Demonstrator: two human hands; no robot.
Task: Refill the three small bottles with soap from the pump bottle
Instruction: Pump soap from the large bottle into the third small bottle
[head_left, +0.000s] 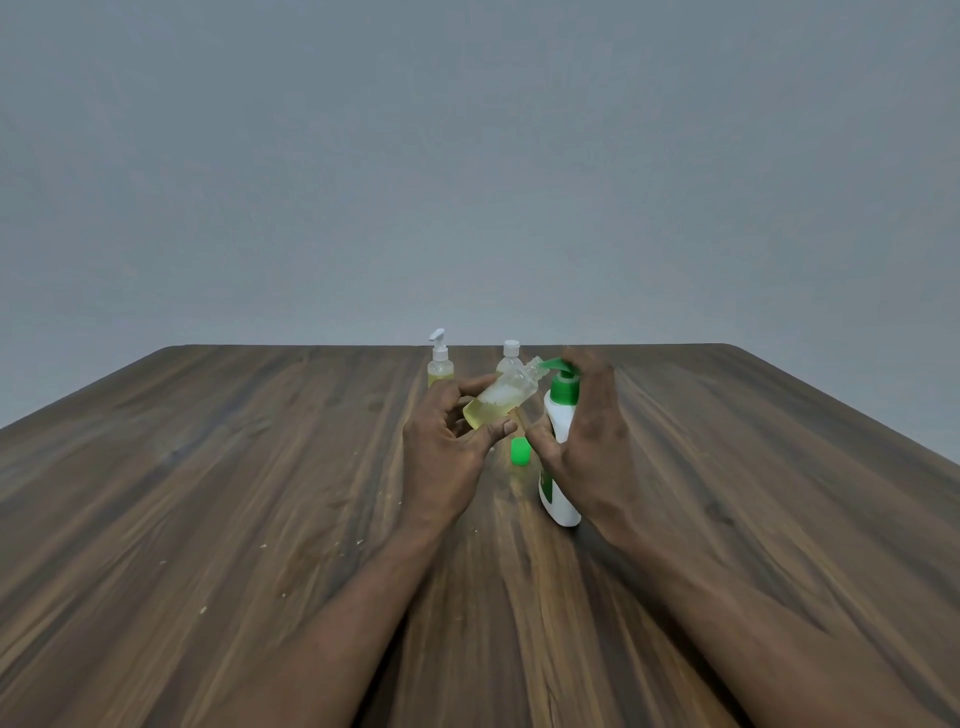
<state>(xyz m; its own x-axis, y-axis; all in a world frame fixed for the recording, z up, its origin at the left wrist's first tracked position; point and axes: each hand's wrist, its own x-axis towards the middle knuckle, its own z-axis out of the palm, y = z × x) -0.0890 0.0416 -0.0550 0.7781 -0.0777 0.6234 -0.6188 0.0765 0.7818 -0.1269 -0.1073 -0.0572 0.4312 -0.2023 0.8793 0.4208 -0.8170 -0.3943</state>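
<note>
My left hand (447, 441) pinches the tilted, uncapped small bottle (501, 400), half full of yellow soap; my right hand (587, 431) curls round the pump bottle (558, 415).

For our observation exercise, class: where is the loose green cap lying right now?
In the head view, the green cap stands on the table, centrally, between the left hand holding the small bottle and the white pump bottle in the right hand.

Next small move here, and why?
Probably the right hand should press down the head of the pump bottle: the left hand holds the uncapped small bottle tilted, neck at the green spout, only partly filled. A green cap lies on the table.
</note>
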